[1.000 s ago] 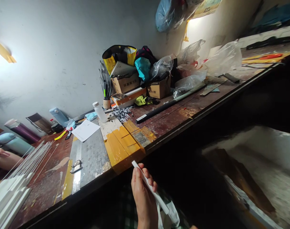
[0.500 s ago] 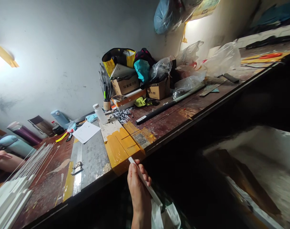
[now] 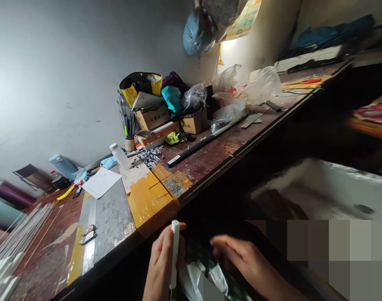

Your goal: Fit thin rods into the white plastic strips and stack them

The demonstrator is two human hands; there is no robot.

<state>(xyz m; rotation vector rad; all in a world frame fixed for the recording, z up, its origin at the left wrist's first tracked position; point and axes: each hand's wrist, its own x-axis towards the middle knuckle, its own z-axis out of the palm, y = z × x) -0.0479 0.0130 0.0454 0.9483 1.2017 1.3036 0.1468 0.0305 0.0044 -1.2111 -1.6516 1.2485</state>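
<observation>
My left hand (image 3: 161, 259) is closed around a slim white bar (image 3: 175, 251), held nearly upright just below the bench's front edge. The bar's top end sticks up past my thumb. To the right, my right hand (image 3: 241, 253) hangs apart from the bar. Its fingers point left, loosely bent, and I see nothing in them; the far fingertips are partly hidden. White crumpled material (image 3: 192, 276) lies below and between the hands, on dark checked cloth.
The bench (image 3: 206, 179) slants across the view. On it are a taped yellow block (image 3: 151, 200), white paper (image 3: 102, 182), a steel ruler (image 3: 91, 225), a white bottle (image 3: 120, 156), a long dark tube (image 3: 197, 151), thin white rods (image 3: 30, 234), and more white bars (image 3: 4, 271).
My right hand has come into view from the lower right. The white bar has turned from slanted to nearly upright in my left hand. The view has shifted to the right.
</observation>
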